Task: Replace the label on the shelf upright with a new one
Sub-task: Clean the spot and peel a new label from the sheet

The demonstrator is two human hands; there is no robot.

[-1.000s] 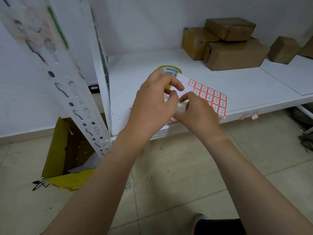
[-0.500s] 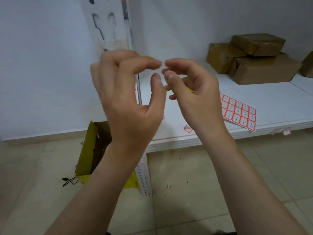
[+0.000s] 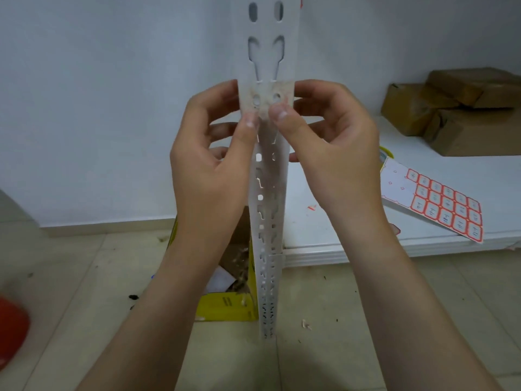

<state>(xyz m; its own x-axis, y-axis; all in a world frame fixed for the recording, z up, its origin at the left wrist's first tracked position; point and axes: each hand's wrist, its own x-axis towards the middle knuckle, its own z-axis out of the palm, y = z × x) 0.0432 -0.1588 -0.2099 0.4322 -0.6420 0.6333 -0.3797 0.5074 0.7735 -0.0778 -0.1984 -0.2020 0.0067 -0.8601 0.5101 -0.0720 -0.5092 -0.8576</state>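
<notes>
The white perforated shelf upright [image 3: 271,52] stands straight in front of me. A stained, brownish patch [image 3: 266,93] crosses its front face where my hands meet. My left hand [image 3: 208,165] and my right hand [image 3: 332,153] pinch the upright from either side, both thumbs pressed on the lower edge of the patch, fingers curled behind. Whether a small label lies under the thumbs I cannot tell. A sheet of red-bordered labels [image 3: 445,204] lies on the white shelf board [image 3: 324,238] to the right, several labels still on it.
An open yellow cardboard box [image 3: 228,306] with scraps sits on the tiled floor behind the upright. Brown parcels [image 3: 465,114] are stacked at the back right of the shelf. A blurred red object [image 3: 11,328] shows at the left edge. Bits of litter dot the floor.
Both hands rose from the label sheet on the shelf, met in the air, then moved onto the upright. The view turned left, bringing the upright to the centre.
</notes>
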